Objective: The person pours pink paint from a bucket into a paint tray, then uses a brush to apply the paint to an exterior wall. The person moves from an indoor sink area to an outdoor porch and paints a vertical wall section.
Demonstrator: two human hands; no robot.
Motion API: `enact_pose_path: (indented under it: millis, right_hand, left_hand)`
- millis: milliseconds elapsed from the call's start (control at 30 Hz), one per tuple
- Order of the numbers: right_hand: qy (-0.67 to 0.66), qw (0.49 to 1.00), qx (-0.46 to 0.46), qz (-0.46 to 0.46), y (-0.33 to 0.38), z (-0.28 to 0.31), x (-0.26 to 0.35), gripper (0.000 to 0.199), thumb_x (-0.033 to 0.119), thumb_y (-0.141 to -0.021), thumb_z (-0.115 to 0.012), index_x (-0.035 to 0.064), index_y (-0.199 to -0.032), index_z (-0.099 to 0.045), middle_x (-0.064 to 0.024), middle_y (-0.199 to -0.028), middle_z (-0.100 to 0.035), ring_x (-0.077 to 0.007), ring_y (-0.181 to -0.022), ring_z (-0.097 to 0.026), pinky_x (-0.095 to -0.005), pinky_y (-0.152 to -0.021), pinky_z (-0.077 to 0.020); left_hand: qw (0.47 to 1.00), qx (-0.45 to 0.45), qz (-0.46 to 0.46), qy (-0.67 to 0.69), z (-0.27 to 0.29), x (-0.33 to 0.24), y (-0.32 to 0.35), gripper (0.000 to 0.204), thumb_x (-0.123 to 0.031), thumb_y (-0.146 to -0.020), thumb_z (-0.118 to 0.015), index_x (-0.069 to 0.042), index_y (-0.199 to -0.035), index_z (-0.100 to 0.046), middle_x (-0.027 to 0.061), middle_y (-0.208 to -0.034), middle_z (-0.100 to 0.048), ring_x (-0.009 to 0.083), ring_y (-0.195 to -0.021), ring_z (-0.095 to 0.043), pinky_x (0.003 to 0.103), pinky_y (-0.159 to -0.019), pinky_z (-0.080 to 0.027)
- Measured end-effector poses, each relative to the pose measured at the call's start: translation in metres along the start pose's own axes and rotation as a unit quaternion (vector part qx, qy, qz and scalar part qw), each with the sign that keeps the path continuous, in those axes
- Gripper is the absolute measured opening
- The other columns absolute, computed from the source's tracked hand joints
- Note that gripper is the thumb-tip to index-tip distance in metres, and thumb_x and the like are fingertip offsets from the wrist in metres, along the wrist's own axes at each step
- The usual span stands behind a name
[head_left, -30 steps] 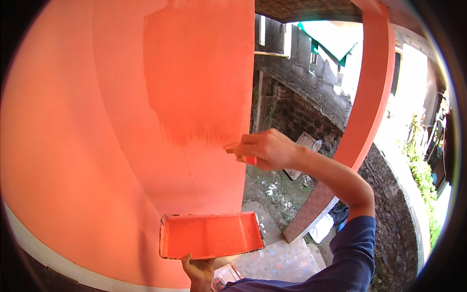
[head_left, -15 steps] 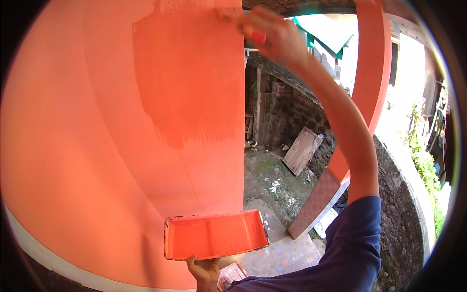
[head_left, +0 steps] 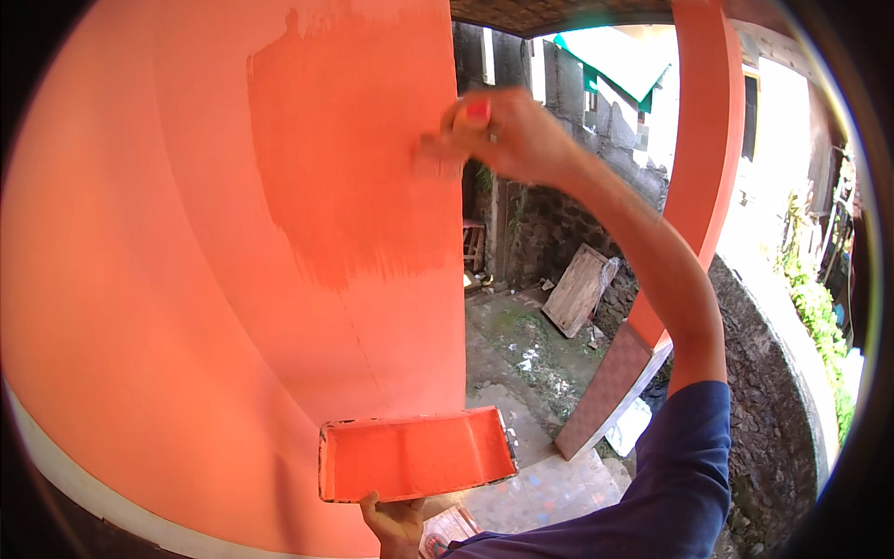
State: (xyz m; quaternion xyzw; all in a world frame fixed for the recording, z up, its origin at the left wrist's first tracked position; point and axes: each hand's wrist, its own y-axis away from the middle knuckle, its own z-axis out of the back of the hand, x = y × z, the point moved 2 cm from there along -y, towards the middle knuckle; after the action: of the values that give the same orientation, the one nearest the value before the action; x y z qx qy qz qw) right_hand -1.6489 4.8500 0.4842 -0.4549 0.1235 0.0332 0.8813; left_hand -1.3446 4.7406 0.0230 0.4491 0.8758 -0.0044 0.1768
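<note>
My left hand (head_left: 398,524) grips the lower edge of a paint tray (head_left: 416,456), its thumb over the rim. The tray is rectangular, coated inside with orange-red paint, and its rim is smeared with dark marks. Up at the wall's right edge, my right hand (head_left: 521,135) is closed round a paintbrush (head_left: 440,156). The brush's red handle end shows above the fingers, and its bristle end, blurred by motion, is at the wall surface. A darker orange patch of paint (head_left: 345,177) covers the upper part of the lighter orange wall (head_left: 223,307).
Beyond the wall's edge stands an orange pillar (head_left: 694,140) with a tiled base. A wooden board (head_left: 579,291) leans by a stone wall in the yard behind. Pale floor tiles (head_left: 531,494) lie below the tray. A curved stone wall (head_left: 768,401) runs along the right.
My right hand has swept the brush downward along the wall's right edge. The tray in my left hand has barely shifted, slightly lower and to the right.
</note>
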Motion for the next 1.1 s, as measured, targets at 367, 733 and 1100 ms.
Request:
enact_pose_path:
  millis: [367,733,1100]
  right_hand:
    - [0.227,0.951,-0.055,0.201,0.028,-0.027,0.019,0.026,0.011,-0.077,-0.075,0.0124,-0.101,-0.063,-0.0012,-0.134,-0.066,-0.0162,-0.098,-0.072,-0.0278,-0.059,-0.0607]
    - [-0.102,0.967,0.234,-0.013,0.082,-0.075,0.033,0.023,0.031,-0.095,-0.070,0.0093,-0.103,-0.073,-0.0109,-0.086,-0.072,-0.0318,-0.078,-0.072,-0.0425,-0.070,-0.0580]
    - [0.007,0.978,-0.199,0.063,-0.161,0.114,-0.001,0.017,0.018,-0.096,-0.073,0.0022,-0.091,-0.071,-0.0045,-0.080,-0.072,-0.0122,-0.073,-0.066,-0.0305,-0.065,-0.0510]
  left_hand:
    - [1.000,-0.009,-0.006,0.005,-0.003,-0.001,0.002,0.063,-0.035,-0.087,-0.067,-0.009,-0.142,-0.049,0.0128,-0.136,-0.062,0.0360,-0.118,-0.067,0.059,-0.089,-0.064]
    - [1.000,-0.007,0.004,0.012,-0.005,0.001,0.002,0.060,-0.033,-0.088,-0.066,-0.009,-0.141,-0.050,0.0133,-0.135,-0.062,0.0363,-0.118,-0.067,0.061,-0.087,-0.065]
    - [1.000,0.002,0.003,0.020,0.007,0.003,0.002,0.062,-0.033,-0.086,-0.066,-0.009,-0.140,-0.049,0.0120,-0.136,-0.061,0.0349,-0.114,-0.068,0.053,-0.078,-0.066]
